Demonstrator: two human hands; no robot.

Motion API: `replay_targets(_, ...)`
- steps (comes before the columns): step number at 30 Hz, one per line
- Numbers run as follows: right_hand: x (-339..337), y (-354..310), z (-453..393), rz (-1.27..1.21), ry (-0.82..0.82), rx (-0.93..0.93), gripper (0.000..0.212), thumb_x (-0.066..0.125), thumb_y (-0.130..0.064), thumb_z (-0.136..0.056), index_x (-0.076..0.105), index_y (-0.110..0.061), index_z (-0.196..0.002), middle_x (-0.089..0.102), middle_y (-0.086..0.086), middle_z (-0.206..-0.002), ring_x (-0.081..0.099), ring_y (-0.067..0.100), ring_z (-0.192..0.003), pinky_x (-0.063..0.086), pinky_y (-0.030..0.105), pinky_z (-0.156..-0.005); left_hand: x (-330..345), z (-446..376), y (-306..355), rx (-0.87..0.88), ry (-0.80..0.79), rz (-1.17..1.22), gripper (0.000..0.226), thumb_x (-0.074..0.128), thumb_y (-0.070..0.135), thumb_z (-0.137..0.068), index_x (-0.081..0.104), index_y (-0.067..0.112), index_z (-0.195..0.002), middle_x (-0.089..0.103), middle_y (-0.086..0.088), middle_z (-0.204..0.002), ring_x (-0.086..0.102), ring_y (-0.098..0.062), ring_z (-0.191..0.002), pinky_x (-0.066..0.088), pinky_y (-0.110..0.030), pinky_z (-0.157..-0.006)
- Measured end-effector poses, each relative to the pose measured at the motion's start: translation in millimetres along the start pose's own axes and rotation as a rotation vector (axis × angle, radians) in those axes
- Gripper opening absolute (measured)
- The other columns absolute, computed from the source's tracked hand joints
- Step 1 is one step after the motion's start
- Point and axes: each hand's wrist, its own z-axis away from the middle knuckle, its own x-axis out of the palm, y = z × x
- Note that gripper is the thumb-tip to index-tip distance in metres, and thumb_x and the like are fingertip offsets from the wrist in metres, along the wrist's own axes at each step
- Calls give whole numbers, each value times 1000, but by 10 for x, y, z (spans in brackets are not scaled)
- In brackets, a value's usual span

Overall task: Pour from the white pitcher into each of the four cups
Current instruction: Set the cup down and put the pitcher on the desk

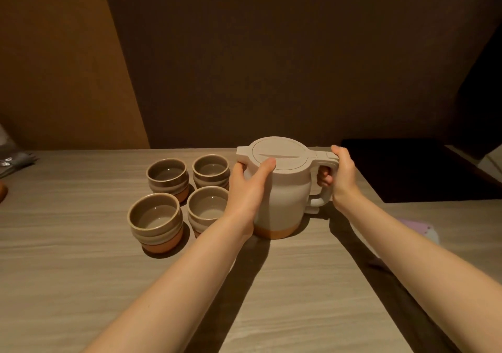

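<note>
The white pitcher [288, 189] stands upright on the wooden table [81, 284], with a flat lid and an orange band at its base. My right hand [341, 175] is wrapped around its handle on the right. My left hand [248, 187] holds its left side below the spout, thumb resting on the lid's edge. Left of the pitcher stand four grey-brown cups in a square: far left [167, 175], far right [211, 169], near left [155, 218] and near right [207, 207], the last partly hidden by my left wrist. Each cup seems to hold some clear liquid.
A dark wall rises right behind the table's far edge. A black surface [407, 170] lies beside the table at the right. Grey crumpled material [13, 160] sits at the far left edge, and something pale lilac [421, 229] lies at the right near my forearm.
</note>
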Motion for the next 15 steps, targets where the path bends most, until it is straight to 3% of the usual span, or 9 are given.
replay_targets(7, 51, 7, 23, 93, 130, -45, 43, 37, -32, -96, 53, -14, -60, 47, 1, -50, 43, 12, -43, 32, 24, -45, 2, -7, -13, 27, 30, -60, 89, 62, 65, -78, 26, 29, -150, 34, 5, -154, 35, -23, -138, 33, -46, -106)
replay_targets(11, 75, -49, 98, 220, 236, -48, 43, 33, -35, -98, 55, -15, -66, 56, 3, -62, 53, 17, -59, 42, 32, -60, 4, 46, 56, 6, 73, -90, 83, 57, 66, -81, 31, 26, -149, 34, 2, -154, 37, -26, -137, 35, -47, -105)
replay_targets(15, 8, -184, 152, 417, 223, -23, 54, 27, -46, -103, 64, -8, -96, 67, 6, -87, 62, 16, -83, 47, 34, -77, -26, 120, 159, -28, 45, -38, 63, 44, 55, -95, 37, 20, -146, 45, 1, -146, 42, -23, -126, 32, -36, -94)
